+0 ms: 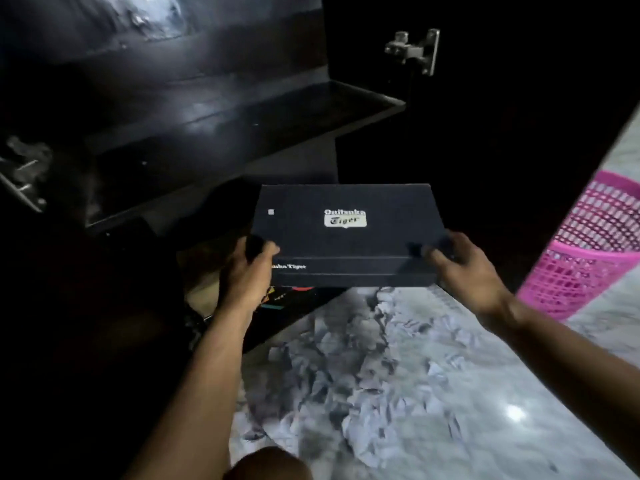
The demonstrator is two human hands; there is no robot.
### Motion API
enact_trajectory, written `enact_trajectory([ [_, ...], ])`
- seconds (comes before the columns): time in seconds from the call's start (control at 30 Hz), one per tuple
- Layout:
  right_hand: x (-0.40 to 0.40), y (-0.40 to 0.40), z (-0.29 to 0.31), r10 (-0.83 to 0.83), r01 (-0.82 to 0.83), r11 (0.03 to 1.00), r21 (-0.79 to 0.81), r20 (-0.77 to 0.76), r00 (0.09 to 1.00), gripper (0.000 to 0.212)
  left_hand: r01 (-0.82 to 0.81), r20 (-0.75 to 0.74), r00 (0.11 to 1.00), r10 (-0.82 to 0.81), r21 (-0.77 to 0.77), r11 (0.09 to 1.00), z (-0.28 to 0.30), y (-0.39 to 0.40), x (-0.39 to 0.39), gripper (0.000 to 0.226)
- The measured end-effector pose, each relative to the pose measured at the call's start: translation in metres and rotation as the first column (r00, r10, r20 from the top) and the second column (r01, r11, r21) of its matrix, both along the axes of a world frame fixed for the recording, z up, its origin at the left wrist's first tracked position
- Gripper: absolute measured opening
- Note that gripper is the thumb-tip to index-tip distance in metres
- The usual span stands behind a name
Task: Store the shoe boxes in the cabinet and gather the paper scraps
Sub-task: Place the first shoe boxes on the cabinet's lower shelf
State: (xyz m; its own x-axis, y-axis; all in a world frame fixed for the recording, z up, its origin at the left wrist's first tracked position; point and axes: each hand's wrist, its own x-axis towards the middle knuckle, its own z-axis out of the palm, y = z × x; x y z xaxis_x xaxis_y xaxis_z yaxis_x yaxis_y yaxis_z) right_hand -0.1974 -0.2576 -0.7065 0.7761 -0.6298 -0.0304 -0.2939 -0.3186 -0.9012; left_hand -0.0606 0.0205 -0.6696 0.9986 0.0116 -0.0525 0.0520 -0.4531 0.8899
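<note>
Paper scraps [398, 358] litter the near floor [519, 393]. Beyond, the left hand [247, 271] and right hand [464, 268] grip a dark shoe box [346, 244] at its near corners. Its lid reads "Onitsuka Tiger".

pink mesh basket [588, 251] upright on pale marble floor [519, 393], at right; metal hinge [414, 51] on dark open door, upper right.

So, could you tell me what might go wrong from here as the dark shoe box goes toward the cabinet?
1. The left hand and right hand grip only the near corners of the shoe box, so its far end could dip or the lid could slip.
2. The cabinet shelf is dark, so the box may catch its front edge.
3. Paper scraps litter the floor underfoot; shifting could scatter them away from the pink basket.
</note>
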Motion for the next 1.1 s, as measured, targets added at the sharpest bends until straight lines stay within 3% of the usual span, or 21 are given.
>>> enact_trajectory([
  [0.13, 0.099, 0.033, 0.010, 0.054, -0.056, 0.998, 0.023, 0.086, 0.995, 0.047, -0.256, 0.036, 0.965, 0.258, -0.069, 0.964, 0.002, 0.031, 0.034, 0.044],
  [0.33, 0.195, 0.084, 0.017, 0.098, -0.106, 0.992, 0.063, 0.110, 0.989, 0.041, -0.540, 0.024, 0.824, 0.567, -0.272, 0.796, -0.012, 0.055, 0.074, 0.048],
  [0.47, 0.227, 0.104, 0.009, 0.141, -0.154, 0.983, 0.102, 0.122, 0.982, 0.036, -0.622, -0.041, 0.755, 0.654, -0.360, 0.696, -0.029, 0.063, 0.087, 0.055],
  [0.63, 0.238, 0.114, -0.012, 0.192, -0.215, 0.959, 0.186, 0.138, 0.972, 0.045, -0.666, -0.069, 0.697, 0.714, -0.432, 0.608, -0.045, 0.064, 0.096, 0.060],
  [0.77, 0.232, 0.111, -0.013, 0.176, -0.191, 0.970, 0.152, 0.106, 0.979, 0.048, -0.710, -0.138, 0.660, 0.738, -0.435, 0.554, -0.053, 0.058, 0.088, 0.062],
  [0.87, 0.208, 0.097, -0.015, 0.102, -0.116, 0.987, 0.114, 0.122, 0.987, 0.036, -0.727, -0.196, 0.664, 0.722, -0.398, 0.560, -0.065, 0.046, 0.073, 0.068],
  [0.97, 0.162, 0.074, -0.026, 0.063, -0.088, 0.981, 0.171, 0.148, 0.987, 0.026, -0.713, -0.276, 0.701, 0.657, -0.250, 0.655, -0.088, 0.027, 0.057, 0.089],
  [1.03, 0.123, 0.053, -0.034, 0.087, -0.103, 0.983, 0.150, 0.113, 0.990, 0.022, -0.557, -0.329, 0.807, 0.491, -0.146, 0.817, -0.099, 0.001, 0.041, 0.060],
  [1.1, 0.079, 0.031, -0.035, 0.069, -0.083, 0.985, 0.149, 0.092, 0.993, 0.020, -0.248, -0.415, 0.896, 0.155, -0.179, 0.952, -0.109, -0.037, 0.019, 0.031],
])
